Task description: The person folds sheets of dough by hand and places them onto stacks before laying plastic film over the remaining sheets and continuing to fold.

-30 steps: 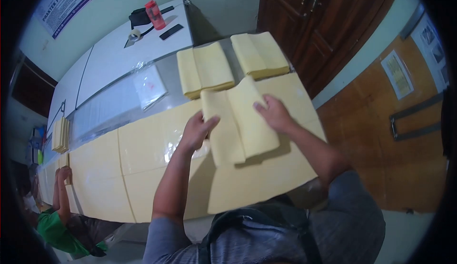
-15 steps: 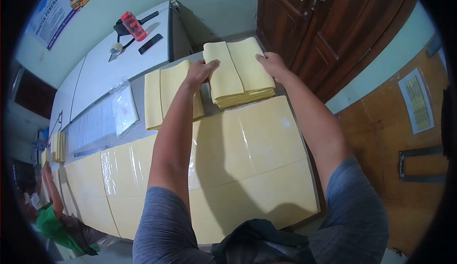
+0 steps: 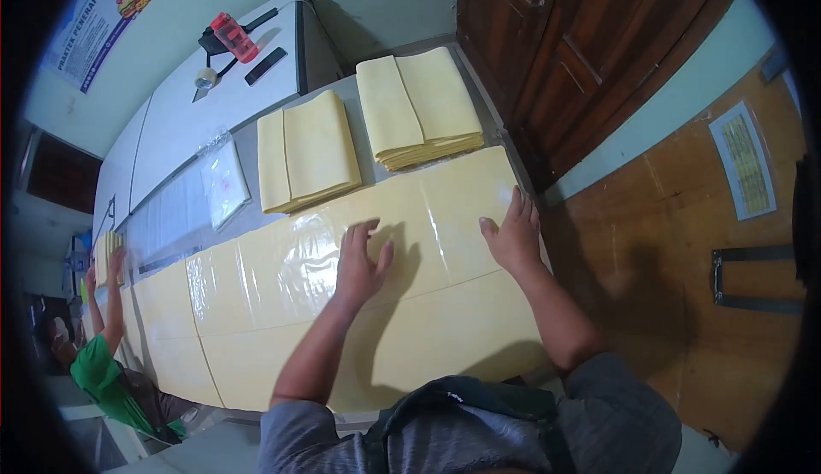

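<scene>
My left hand (image 3: 361,264) hovers above a large pale-yellow sheet (image 3: 428,307), fingers apart, with nothing in it. Close to the sheet's right edge, my right hand (image 3: 516,233) is also open and holds nothing. The sheet has a glossy look and a crease running lengthwise. Beyond my hands lies a thick stack of folded yellow sheets (image 3: 417,106), a fold line down its left part. A second, thinner folded yellow stack (image 3: 310,149) sits to its left. Both stacks are apart from my hands.
A clear plastic packet (image 3: 224,185) lies left of the stacks. On the white table (image 3: 188,119) behind are a red bottle (image 3: 233,36), a phone (image 3: 266,65) and a tape roll (image 3: 205,78). A person in green (image 3: 98,376) handles folded yellow pieces at far left. Wooden doors (image 3: 581,55) stand right.
Both my hands have let go of the right-hand stack and drawn back toward me over the large sheet. At far left the co-worker's arms have reached to the folded pieces.
</scene>
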